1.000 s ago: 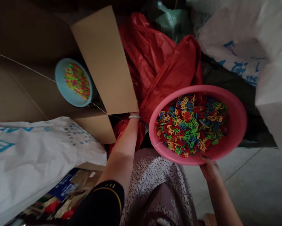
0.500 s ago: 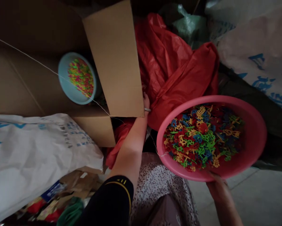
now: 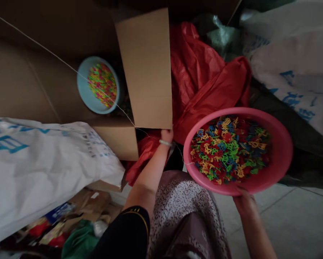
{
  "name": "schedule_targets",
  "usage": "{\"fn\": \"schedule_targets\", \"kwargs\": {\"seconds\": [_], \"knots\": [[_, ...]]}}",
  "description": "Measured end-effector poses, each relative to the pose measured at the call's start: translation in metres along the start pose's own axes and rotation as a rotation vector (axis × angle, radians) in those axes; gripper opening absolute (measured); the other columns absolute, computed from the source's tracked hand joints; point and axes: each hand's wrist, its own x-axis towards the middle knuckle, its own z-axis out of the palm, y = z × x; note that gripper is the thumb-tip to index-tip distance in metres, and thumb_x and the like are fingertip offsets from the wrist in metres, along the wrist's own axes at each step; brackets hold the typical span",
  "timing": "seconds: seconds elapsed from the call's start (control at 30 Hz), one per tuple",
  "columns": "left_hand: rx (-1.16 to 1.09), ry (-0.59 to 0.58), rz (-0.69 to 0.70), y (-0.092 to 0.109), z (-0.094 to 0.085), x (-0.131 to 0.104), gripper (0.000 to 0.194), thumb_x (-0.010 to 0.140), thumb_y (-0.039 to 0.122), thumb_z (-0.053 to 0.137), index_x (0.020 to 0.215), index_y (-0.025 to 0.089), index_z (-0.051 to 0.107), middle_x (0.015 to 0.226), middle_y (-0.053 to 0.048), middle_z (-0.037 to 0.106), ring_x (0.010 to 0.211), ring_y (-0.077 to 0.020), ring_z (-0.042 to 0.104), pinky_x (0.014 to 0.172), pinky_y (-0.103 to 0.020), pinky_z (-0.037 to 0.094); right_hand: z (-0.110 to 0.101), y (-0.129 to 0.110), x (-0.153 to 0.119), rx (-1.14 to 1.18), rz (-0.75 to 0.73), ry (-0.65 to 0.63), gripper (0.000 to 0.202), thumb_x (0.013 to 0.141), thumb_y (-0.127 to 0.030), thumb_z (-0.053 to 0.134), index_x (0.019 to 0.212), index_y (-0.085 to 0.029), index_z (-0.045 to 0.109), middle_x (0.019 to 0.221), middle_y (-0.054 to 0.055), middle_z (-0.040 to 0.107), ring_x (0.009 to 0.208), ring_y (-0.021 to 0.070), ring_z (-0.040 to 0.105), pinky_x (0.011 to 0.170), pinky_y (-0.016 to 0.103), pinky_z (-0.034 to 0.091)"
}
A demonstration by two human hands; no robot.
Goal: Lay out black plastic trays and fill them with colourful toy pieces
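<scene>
My right hand (image 3: pixel 243 201) is closed on the near rim of a pink plastic basin (image 3: pixel 281 151), which is tilted. Inside the basin lies a heap of small plastic pieces (image 3: pixel 231 147) in red, green, blue and orange. My left hand (image 3: pixel 167 135), with a bracelet at its wrist, is at the lower corner of an upright cardboard box flap (image 3: pixel 150 79). Its fingers look bent around the flap's edge and are partly hidden. Close by, a red plastic bag (image 3: pixel 201 82) bunches up behind the flap. A thin white string (image 3: pixel 55 55) runs from the upper left to the basin.
A light-blue basin (image 3: pixel 83 86) with small bright pieces stands in the cardboard box at left. White printed sacks lie at left (image 3: pixel 55 154) and at right (image 3: pixel 293 61). Flattened cardboard and a green cloth (image 3: pixel 80 239) lie at lower left. Grey floor (image 3: pixel 293 219) shows at lower right.
My left hand has come down from behind the flap to its lower corner. The pink basin in my right hand has shifted slightly left and up in view.
</scene>
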Motion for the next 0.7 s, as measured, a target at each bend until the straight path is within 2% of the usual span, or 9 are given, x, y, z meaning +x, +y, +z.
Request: {"fn": "schedule_targets", "kwargs": {"seconds": [0.1, 0.2, 0.33, 0.43, 0.5, 0.57, 0.6, 0.63, 0.7], "knots": [[-0.193, 0.088, 0.150, -0.024, -0.059, -0.068, 0.013, 0.085, 0.013, 0.058, 0.095, 0.010, 0.065, 0.090, -0.009, 0.069, 0.079, -0.0136, 0.067, 0.077, -0.026, 0.057, 0.003, -0.002, -0.004, 0.065, 0.021, 0.013, 0.058, 0.050, -0.014, 0.078, 0.106, -0.026, 0.069, 0.109, -0.004, 0.071, 0.101, 0.0144, 0.065, 0.086, 0.026, 0.057], [-0.436, 0.137, 0.443, -0.005, -0.114, -0.123, 0.023, 0.086, 0.016, 0.059, 0.109, 0.015, 0.061, 0.099, -0.008, 0.065, 0.087, -0.0146, 0.064, 0.081, -0.030, 0.056, 0.005, -0.004, -0.014, 0.112, 0.028, -0.032, 0.055, 0.047, -0.013, 0.077, 0.101, -0.025, 0.070, 0.104, -0.004, 0.071, 0.095, 0.0143, 0.066, 0.080, 0.025, 0.058], [-0.466, -0.228, 0.959, 0.069, -0.146, -0.173, 0.027, 0.086, 0.011, 0.050, 0.108, 0.021, 0.062, 0.109, -0.008, 0.063, 0.104, -0.0170, 0.060, 0.093, -0.036, 0.053, 0.005, -0.003, -0.037, 0.173, 0.049, -0.116, 0.051, 0.045, -0.013, 0.076, 0.095, -0.021, 0.070, 0.096, -0.002, 0.073, 0.089, 0.0148, 0.067, 0.079, 0.026, 0.058], [-0.410, -0.420, 1.186, 0.096, -0.152, -0.189, 0.026, 0.085, 0.015, 0.051, 0.106, 0.023, 0.064, 0.123, -0.009, 0.061, 0.122, -0.0231, 0.052, 0.103, -0.046, 0.046, 0.003, -0.005, -0.051, 0.158, 0.060, -0.181, 0.039, 0.046, -0.015, 0.077, 0.084, -0.017, 0.070, 0.086, 0.000, 0.073, 0.080, 0.0146, 0.067, 0.076, 0.026, 0.058], [-0.450, -0.302, 1.019, 0.085, -0.159, -0.187, 0.026, 0.088, 0.022, 0.052, 0.111, 0.025, 0.062, 0.126, -0.009, 0.060, 0.127, -0.0244, 0.048, 0.108, -0.050, 0.040, -0.002, -0.009, -0.057, 0.146, 0.055, -0.192, 0.035, 0.044, -0.015, 0.077, 0.078, -0.016, 0.069, 0.079, 0.000, 0.072, 0.072, 0.0135, 0.066, 0.070, 0.025, 0.058], [-0.546, -0.136, 0.669, 0.060, -0.169, -0.179, 0.039, 0.089, 0.034, 0.054, 0.127, 0.025, 0.052, 0.134, -0.011, 0.054, 0.129, -0.0245, 0.047, 0.108, -0.049, 0.038, -0.009, -0.013, -0.063, 0.148, 0.049, -0.191, 0.032, 0.044, -0.014, 0.076, 0.075, -0.016, 0.069, 0.074, -0.001, 0.072, 0.068, 0.0127, 0.064, 0.066, 0.023, 0.057], [-0.593, -0.120, 0.516, 0.047, -0.174, -0.176, 0.051, 0.088, 0.041, 0.056, 0.135, 0.024, 0.044, 0.140, -0.013, 0.049, 0.131, -0.0254, 0.045, 0.107, -0.048, 0.039, -0.013, -0.015, -0.066, 0.154, 0.047, -0.196, 0.032, 0.044, -0.014, 0.075, 0.075, -0.016, 0.069, 0.073, -0.002, 0.071, 0.067, 0.0128, 0.064, 0.064, 0.022, 0.057], [-0.630, -0.177, 0.412, 0.034, -0.180, -0.175, 0.063, 0.085, 0.048, 0.058, 0.139, 0.022, 0.038, 0.144, -0.015, 0.044, 0.133, -0.0264, 0.043, 0.106, -0.046, 0.040, -0.017, -0.016, -0.070, 0.155, 0.050, -0.205, 0.031, 0.044, -0.013, 0.074, 0.075, -0.016, 0.068, 0.073, -0.002, 0.072, 0.067, 0.0130, 0.064, 0.064, 0.022, 0.056], [-0.638, -0.466, 0.333, 0.016, -0.192, -0.179, 0.075, 0.079, 0.058, 0.061, 0.140, 0.019, 0.038, 0.143, -0.016, 0.045, 0.130, -0.0266, 0.046, 0.102, -0.042, 0.043, -0.024, -0.017, -0.078, 0.151, 0.059, -0.227, 0.029, 0.044, -0.012, 0.073, 0.073, -0.016, 0.068, 0.072, -0.001, 0.071, 0.066, 0.0135, 0.064, 0.062, 0.023, 0.056]]}}
